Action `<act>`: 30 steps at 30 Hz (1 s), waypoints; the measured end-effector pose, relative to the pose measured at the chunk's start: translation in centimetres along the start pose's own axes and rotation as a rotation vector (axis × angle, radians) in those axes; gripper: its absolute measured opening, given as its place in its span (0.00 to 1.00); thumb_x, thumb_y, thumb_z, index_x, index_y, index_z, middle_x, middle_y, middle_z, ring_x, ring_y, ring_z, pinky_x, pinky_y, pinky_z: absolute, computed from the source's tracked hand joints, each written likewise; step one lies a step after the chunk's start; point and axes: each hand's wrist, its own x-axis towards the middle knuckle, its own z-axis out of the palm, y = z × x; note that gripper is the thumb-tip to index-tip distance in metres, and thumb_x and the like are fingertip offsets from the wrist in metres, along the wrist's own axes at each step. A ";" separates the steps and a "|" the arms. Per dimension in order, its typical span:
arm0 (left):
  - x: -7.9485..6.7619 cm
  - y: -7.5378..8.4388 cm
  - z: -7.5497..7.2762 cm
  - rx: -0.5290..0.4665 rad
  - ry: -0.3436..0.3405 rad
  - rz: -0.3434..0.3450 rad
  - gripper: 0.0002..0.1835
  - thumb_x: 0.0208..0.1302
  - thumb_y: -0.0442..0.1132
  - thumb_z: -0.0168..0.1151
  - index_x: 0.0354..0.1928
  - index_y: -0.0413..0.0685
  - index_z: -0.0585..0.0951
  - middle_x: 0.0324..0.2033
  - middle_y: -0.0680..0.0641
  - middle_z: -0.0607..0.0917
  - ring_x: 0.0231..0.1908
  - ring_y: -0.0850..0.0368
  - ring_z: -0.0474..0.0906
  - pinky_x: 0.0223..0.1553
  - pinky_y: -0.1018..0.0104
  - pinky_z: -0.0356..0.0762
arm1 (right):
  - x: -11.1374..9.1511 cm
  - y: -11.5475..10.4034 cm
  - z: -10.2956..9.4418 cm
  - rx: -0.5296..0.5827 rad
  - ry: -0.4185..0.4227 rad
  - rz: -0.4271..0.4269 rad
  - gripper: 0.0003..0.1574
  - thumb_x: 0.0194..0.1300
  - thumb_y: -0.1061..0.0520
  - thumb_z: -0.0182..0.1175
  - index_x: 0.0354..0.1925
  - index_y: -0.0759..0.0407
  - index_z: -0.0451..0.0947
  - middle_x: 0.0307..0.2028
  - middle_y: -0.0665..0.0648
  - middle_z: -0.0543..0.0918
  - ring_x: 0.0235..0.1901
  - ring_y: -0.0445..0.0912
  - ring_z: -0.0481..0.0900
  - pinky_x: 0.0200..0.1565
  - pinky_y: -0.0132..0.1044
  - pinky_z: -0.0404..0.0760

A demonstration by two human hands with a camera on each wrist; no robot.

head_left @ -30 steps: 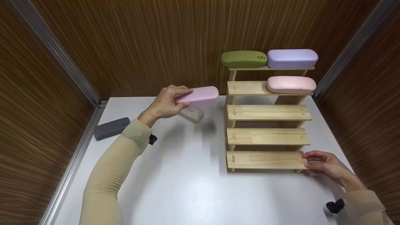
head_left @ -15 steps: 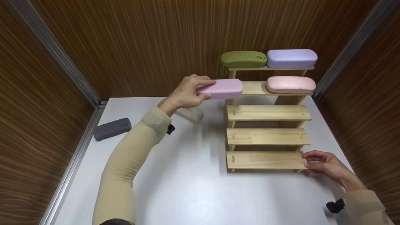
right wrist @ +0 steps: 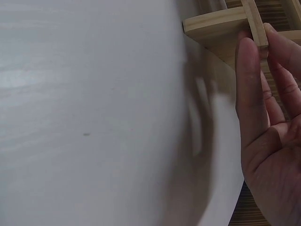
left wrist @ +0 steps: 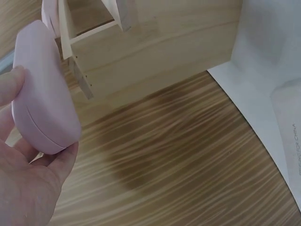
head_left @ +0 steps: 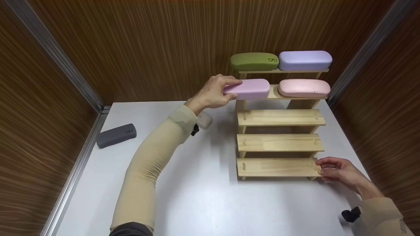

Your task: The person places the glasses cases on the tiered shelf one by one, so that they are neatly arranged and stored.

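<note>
My left hand grips a pinkish-lilac glasses case by its left end, thumb in front and fingers behind. The case is at the left part of the second tier from the top of a wooden stepped rack; whether it touches the board cannot be told. In the left wrist view the held case shows its lid seam. To its right on that tier lies a pale pink glasses case. My right hand pinches the right end of the lowest board, thumb and fingers on either side of its edge.
On the top tier stand a green glasses case and a lavender one. A dark grey case lies at the table's left. Partly behind my left arm lies a whitish case. Wood-grain walls enclose the white table.
My left hand has carried the pinkish-lilac case rightward and slightly up, from above the whitish case to the rack's second tier. My right hand stays at the lowest board.
</note>
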 end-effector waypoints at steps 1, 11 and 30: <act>0.2 0.1 0.1 -0.001 0.001 0.001 0.29 0.74 0.40 0.72 0.76 0.51 0.83 0.72 0.47 0.88 0.65 0.47 0.81 0.68 0.54 0.75 | 0.0 0.0 0.0 0.000 -0.002 0.000 0.24 0.77 0.73 0.62 0.55 0.49 0.91 0.49 0.40 0.94 0.42 0.38 0.93 0.43 0.33 0.94; 2.2 0.6 1.0 0.012 -0.010 0.008 0.29 0.74 0.40 0.71 0.75 0.51 0.84 0.71 0.47 0.88 0.65 0.48 0.82 0.70 0.54 0.75 | 0.0 -0.2 0.0 0.051 -0.042 -0.010 0.25 0.75 0.76 0.62 0.55 0.50 0.91 0.48 0.44 0.95 0.45 0.39 0.94 0.45 0.36 0.95; 2.7 0.4 2.5 -0.017 0.097 -0.059 0.25 0.70 0.46 0.79 0.68 0.55 0.90 0.71 0.44 0.86 0.73 0.47 0.80 0.78 0.57 0.73 | 0.0 -0.2 0.1 0.018 -0.015 -0.004 0.24 0.76 0.74 0.63 0.55 0.50 0.91 0.48 0.41 0.95 0.44 0.38 0.93 0.44 0.33 0.94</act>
